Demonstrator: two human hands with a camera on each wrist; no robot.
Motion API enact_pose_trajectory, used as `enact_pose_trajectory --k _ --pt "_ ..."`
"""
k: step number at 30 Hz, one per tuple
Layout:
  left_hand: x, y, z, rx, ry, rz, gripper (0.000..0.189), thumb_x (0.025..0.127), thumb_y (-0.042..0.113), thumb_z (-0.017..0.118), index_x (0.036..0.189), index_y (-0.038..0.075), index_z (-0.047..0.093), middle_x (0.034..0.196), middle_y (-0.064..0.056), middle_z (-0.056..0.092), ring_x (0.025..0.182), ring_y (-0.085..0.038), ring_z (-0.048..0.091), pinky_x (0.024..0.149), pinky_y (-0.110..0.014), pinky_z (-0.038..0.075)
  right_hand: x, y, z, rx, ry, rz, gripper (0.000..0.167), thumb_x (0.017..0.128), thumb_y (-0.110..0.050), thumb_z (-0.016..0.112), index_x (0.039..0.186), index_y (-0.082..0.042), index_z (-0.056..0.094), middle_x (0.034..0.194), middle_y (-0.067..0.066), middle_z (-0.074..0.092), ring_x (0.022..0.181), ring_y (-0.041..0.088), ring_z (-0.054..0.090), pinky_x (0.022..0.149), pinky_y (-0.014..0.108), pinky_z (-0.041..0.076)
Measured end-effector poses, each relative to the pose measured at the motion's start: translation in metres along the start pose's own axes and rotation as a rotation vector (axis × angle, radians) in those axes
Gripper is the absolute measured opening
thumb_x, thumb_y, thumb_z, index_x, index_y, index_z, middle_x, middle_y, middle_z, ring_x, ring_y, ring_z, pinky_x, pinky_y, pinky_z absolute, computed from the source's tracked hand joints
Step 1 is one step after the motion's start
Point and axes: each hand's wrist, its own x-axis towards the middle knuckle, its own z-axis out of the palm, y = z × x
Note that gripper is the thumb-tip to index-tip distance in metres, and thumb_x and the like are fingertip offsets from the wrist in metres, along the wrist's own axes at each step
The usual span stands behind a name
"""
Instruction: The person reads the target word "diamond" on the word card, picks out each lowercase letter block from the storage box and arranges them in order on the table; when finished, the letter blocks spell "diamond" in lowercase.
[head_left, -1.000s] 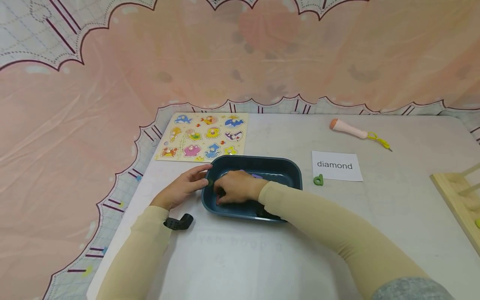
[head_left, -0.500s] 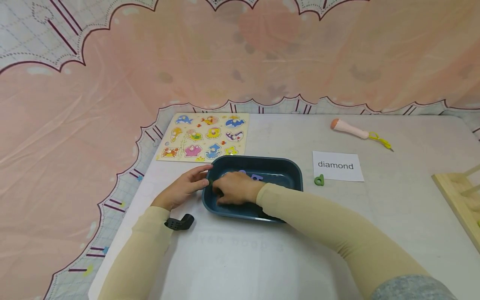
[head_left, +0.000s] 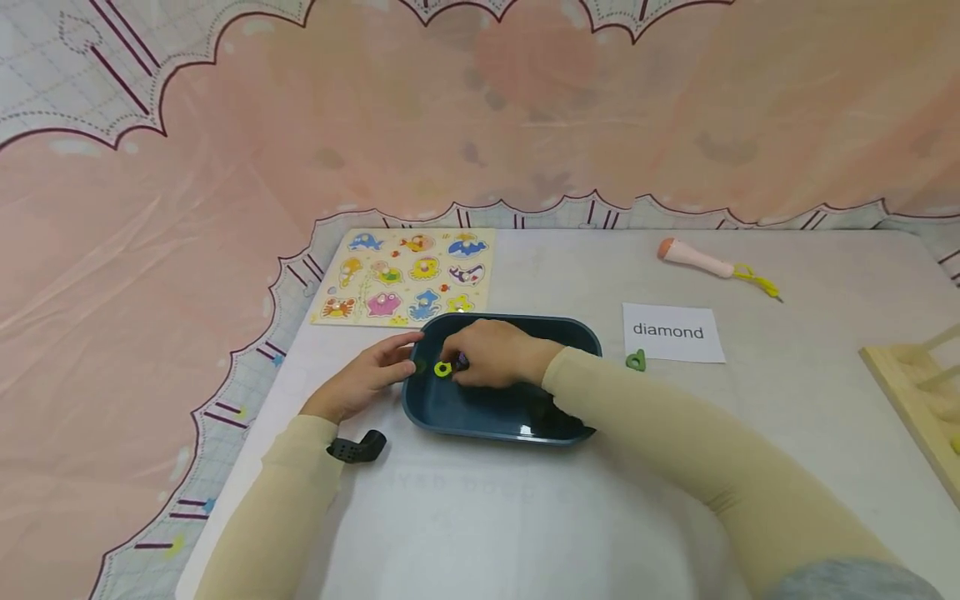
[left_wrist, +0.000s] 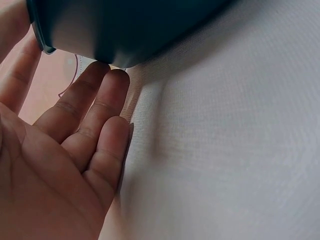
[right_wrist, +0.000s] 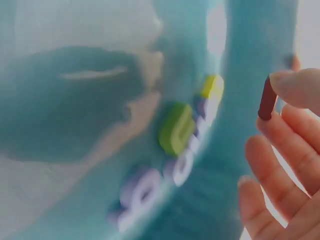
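Right hand [head_left: 495,354] over blue tray [head_left: 480,412], fingers pinching a dark red piece [right_wrist: 268,97]; several letters [right_wrist: 176,131] lie inside. Left hand [head_left: 360,375], fingers extended, ungripping, touches tray's left end. "diamond" card [head_left: 672,333] lies right.

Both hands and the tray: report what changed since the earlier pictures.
The right hand has shifted away from the person and rightward within the tray; a yellow-green piece now shows beside it. The right wrist view shows it pinching a dark red piece; whether it did earlier is unclear. Left hand, word card and green d stayed put.
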Motion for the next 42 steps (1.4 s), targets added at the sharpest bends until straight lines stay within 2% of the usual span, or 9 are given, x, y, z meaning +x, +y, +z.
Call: enact_pose_trajectory --k 8,13,18,30,37,42 --pt "-0.002 -0.002 -0.003 0.023 0.005 0.006 0.062 0.103 0.027 0.059 0.157 0.012 0.032 0.159 -0.024 0.028 0.144 -0.043 0.029 0.114 -0.062 0.021 -0.036 0.011 -0.025 0.078 0.091 -0.008 0.03 0.095 -0.021 0.07 0.122 -0.008 0.07 0.112 0.001 0.069 0.101 0.018 0.063 0.093 0.032 0.051" --pt "-0.003 -0.004 -0.003 0.027 0.004 0.004 0.062 0.103 0.025 0.058 0.157 0.012 0.031 0.159 -0.024 0.027 0.143 -0.044 0.03 0.114 -0.062 0.022 -0.06 0.021 -0.033 0.104 0.164 0.001 0.03 0.093 -0.017 0.072 0.12 -0.005 0.07 0.112 0.003 0.07 0.101 0.014 0.065 0.095 0.033 0.052" --pt "-0.004 -0.004 -0.003 0.02 0.001 0.003 0.061 0.104 0.023 0.057 0.158 0.013 0.03 0.159 -0.025 0.026 0.143 -0.044 0.03 0.114 -0.062 0.022 -0.082 0.033 -0.037 0.128 0.219 0.035 0.03 0.092 -0.014 0.073 0.12 -0.003 0.069 0.108 0.002 0.071 0.098 0.012 0.068 0.092 0.033 0.054" --pt "-0.003 -0.005 -0.003 0.038 -0.002 0.023 0.062 0.104 0.024 0.057 0.157 0.011 0.03 0.159 -0.026 0.026 0.142 -0.044 0.032 0.114 -0.061 0.022 -0.126 0.061 -0.036 0.188 0.329 0.088 0.03 0.09 -0.007 0.072 0.118 0.002 0.067 0.105 0.005 0.072 0.098 0.018 0.071 0.082 0.036 0.058" --pt "-0.002 -0.004 -0.002 0.044 -0.002 0.025 0.062 0.104 0.024 0.058 0.157 0.012 0.03 0.159 -0.026 0.026 0.142 -0.045 0.032 0.114 -0.062 0.022 -0.157 0.08 -0.036 0.128 0.394 0.172 0.025 0.09 -0.008 0.072 0.114 -0.002 0.07 0.104 0.002 0.072 0.097 0.02 0.069 0.083 0.042 0.056" --pt "0.0 -0.003 0.0 0.04 -0.009 0.022 0.062 0.104 0.025 0.058 0.158 0.012 0.03 0.16 -0.025 0.025 0.143 -0.045 0.029 0.114 -0.062 0.021 -0.182 0.097 -0.031 0.073 0.398 0.259 0.021 0.089 -0.013 0.073 0.109 -0.006 0.073 0.103 0.002 0.071 0.098 0.025 0.063 0.084 0.045 0.052"
